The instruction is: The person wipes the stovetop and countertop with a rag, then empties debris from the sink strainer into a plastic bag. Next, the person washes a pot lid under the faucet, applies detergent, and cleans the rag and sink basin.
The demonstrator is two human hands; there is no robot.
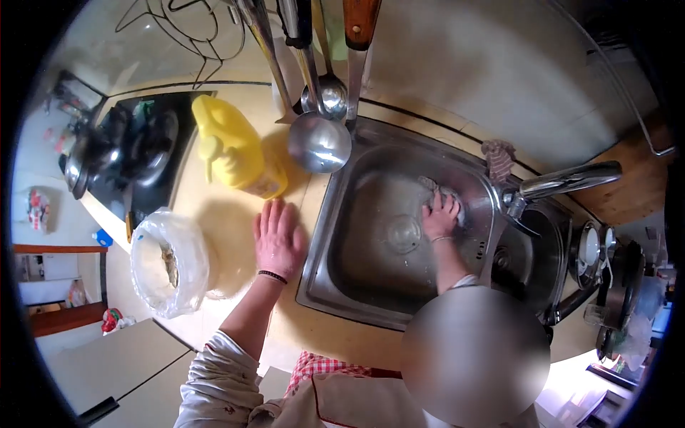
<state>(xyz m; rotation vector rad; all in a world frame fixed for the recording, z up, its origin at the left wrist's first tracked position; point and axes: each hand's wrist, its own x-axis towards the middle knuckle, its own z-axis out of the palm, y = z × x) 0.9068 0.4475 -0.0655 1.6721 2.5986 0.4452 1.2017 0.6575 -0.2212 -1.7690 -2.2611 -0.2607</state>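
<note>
"At the surface's (pixel 288 324) left end?"

"Stove (pixel 184 115); my left hand (pixel 277 244) lies open beside the yellow jug (pixel 232 146)."

"Right hand (pixel 440 215)?"

"Over a pale item (pixel 462 215) near the sink's (pixel 357 235) far right corner; I can't tell its grip."

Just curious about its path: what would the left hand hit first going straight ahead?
The left hand would probably meet the yellow jug, just beyond its fingertips; the exact gap is unclear.
</note>
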